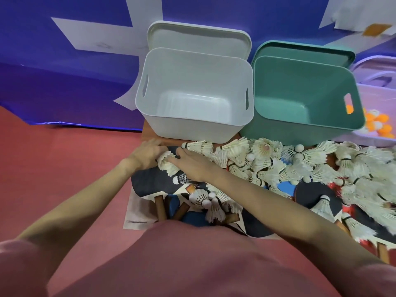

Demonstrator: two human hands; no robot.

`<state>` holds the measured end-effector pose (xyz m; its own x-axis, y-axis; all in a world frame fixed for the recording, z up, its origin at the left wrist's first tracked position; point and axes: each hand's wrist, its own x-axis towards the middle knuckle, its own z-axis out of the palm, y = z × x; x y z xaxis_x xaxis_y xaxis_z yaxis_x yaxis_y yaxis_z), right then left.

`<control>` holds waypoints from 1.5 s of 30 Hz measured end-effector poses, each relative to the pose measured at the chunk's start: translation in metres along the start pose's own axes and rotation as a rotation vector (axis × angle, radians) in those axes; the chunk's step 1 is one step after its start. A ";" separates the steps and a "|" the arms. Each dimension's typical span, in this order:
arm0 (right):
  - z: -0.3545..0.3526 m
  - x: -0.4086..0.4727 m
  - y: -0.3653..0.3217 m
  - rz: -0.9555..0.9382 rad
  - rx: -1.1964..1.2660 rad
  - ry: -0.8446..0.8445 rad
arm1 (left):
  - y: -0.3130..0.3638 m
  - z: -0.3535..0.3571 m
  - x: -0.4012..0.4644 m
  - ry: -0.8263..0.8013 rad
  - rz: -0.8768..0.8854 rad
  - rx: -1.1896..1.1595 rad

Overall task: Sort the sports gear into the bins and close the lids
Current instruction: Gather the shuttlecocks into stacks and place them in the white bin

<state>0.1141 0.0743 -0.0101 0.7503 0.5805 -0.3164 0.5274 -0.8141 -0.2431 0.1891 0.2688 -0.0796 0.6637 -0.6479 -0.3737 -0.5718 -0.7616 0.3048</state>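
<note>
A white bin (194, 125) and a green bin (300, 129) stand side by side at the back, both with nothing inside. Their lids, white (197, 36) and green (304, 50), lean upright behind them. In front lies a heap of white feather shuttlecocks (289, 166) over table tennis paddles (147, 183). My left hand (147, 154) and my right hand (191, 166) meet at the heap's left end. Together they hold a bunch of shuttlecocks (168, 165) between them.
A clear lilac bin (377, 91) at the far right holds orange balls (379, 125). A blue wall with white stripes (70, 61) rises behind the bins. Red floor (64, 157) lies to the left.
</note>
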 end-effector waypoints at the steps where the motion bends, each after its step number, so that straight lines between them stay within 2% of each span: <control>1: 0.002 0.002 0.000 -0.005 -0.002 0.024 | 0.000 0.001 -0.001 0.029 -0.006 -0.003; 5: 0.010 0.011 0.002 -0.070 -0.020 0.071 | -0.003 0.000 -0.012 0.178 -0.061 -0.057; 10: 0.009 0.018 0.003 -0.106 -0.035 0.076 | -0.009 0.007 -0.033 0.291 -0.199 -0.272; 15: 0.003 0.021 0.008 -0.044 -0.032 0.037 | 0.000 0.012 -0.050 0.359 -0.376 -0.457; 20: 0.005 0.027 0.010 -0.011 0.005 -0.066 | 0.006 0.019 -0.056 0.386 -0.535 -0.472; 24: 0.008 0.032 0.003 -0.029 -0.046 -0.054 | 0.007 0.024 -0.062 0.420 -0.609 -0.500; 27: 0.004 0.035 0.001 -0.023 -0.154 -0.024 | 0.011 0.023 -0.067 0.454 -0.608 -0.533; 29: -0.004 0.031 0.004 0.057 -0.091 0.089 | 0.015 0.022 -0.070 0.470 -0.597 -0.565; 32: -0.012 0.009 0.008 0.172 0.216 0.389 | 0.027 0.019 -0.073 0.493 -0.581 -0.629; 34: -0.018 -0.011 0.002 0.158 0.436 0.616 | 0.037 0.018 -0.070 0.502 -0.556 -0.699; 35: -0.020 -0.020 0.000 0.136 0.507 0.674 | 0.042 0.018 -0.068 0.496 -0.539 -0.741; 37: -0.021 -0.034 -0.003 0.082 0.587 0.636 | 0.053 0.017 -0.063 0.482 -0.488 -0.803; 40: -0.016 -0.047 0.000 0.060 0.536 0.429 | 0.076 0.013 -0.055 0.488 -0.402 -0.854; 45: -0.005 -0.060 0.011 0.051 0.475 0.414 | 0.109 0.003 -0.047 0.498 -0.260 -0.930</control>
<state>0.0768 0.0306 0.0109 0.9120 0.4096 0.0192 0.3235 -0.6899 -0.6476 0.0943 0.2157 -0.0312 0.9527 -0.2375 -0.1896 0.0647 -0.4509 0.8902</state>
